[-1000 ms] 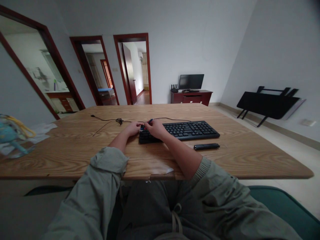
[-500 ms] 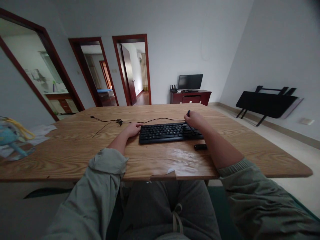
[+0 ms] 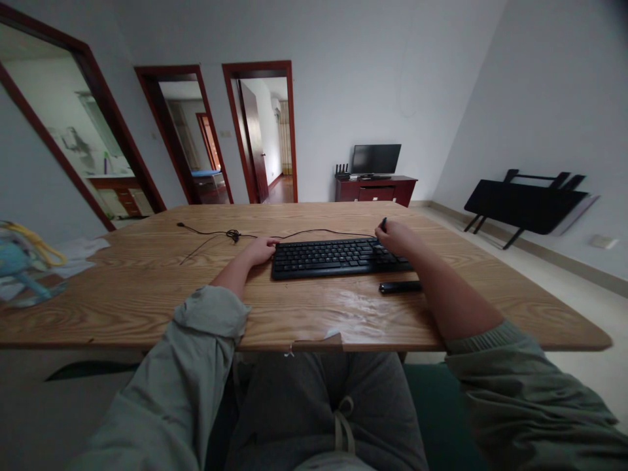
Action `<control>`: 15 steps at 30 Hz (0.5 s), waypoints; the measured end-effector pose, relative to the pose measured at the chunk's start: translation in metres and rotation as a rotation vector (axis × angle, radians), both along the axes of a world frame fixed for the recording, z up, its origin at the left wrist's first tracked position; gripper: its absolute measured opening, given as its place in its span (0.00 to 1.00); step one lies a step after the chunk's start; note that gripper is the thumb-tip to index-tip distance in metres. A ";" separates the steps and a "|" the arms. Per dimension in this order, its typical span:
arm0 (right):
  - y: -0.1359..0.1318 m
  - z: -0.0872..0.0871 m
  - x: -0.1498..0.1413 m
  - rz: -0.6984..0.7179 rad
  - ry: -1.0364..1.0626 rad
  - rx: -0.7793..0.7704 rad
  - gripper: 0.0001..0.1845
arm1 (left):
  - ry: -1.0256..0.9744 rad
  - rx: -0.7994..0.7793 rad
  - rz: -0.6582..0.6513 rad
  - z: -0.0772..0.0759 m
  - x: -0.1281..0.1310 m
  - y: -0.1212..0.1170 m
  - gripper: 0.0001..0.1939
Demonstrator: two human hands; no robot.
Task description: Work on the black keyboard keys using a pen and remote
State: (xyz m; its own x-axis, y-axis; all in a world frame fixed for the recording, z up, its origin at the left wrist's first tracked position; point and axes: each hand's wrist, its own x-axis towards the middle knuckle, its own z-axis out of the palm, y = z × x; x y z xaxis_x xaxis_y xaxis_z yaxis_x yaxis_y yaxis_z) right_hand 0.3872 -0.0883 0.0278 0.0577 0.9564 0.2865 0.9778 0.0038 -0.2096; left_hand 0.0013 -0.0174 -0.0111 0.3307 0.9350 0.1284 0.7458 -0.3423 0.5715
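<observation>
1. Lying flat across the middle of the wooden table [image 3: 147, 301], the black keyboard [image 3: 333, 257] sits square to the person, its thin cable [image 3: 314, 231] trailing off the back edge toward the left.
2. Judging by its look, the keyboard is a light, rigid plastic slab; it should slide easily on the smooth wood unless pinned, and the keycaps are its delicate part. The plain end frames and front lip look like the safest places to grip or brace it, rather than the keys or the cord.
3. The left hand [image 3: 261, 250] rests on the table against the keyboard's left end, fingers curled loosely at its corner; whether it truly grips the edge or only touches it I cannot tell.
4. The right hand [image 3: 395, 237] is over the far right end of the keyboard, pinched shut around a small dark tool [image 3: 383, 224] whose tip pokes up above the knuckles. What the tool is stays too small to tell.
5. The two hands are well apart, one at each end of the keyboard.
6. Just in front of the keyboard's right end lies a slim black remote-like bar [image 3: 398, 286], near the right forearm.
7. At the table's far left edge sits a blurred pale blue object [image 3: 19, 261].
</observation>
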 end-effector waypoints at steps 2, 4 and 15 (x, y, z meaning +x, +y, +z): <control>-0.001 0.001 -0.011 0.046 -0.021 -0.007 0.19 | -0.003 -0.008 -0.006 0.000 0.000 0.000 0.23; -0.002 0.003 -0.024 0.079 -0.034 -0.018 0.20 | -0.021 -0.022 -0.023 -0.001 0.000 0.001 0.23; 0.005 0.006 -0.100 0.203 0.005 -0.043 0.19 | -0.007 0.226 0.142 0.015 0.011 -0.012 0.24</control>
State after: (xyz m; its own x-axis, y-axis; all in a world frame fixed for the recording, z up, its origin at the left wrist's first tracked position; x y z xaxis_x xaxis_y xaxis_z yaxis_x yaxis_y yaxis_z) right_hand 0.2870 -0.0833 0.0341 -0.1362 0.9598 0.2455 0.9568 0.1917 -0.2187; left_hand 0.0118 -0.0295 0.0034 0.1967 0.9192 0.3412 0.7920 -0.3541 0.4973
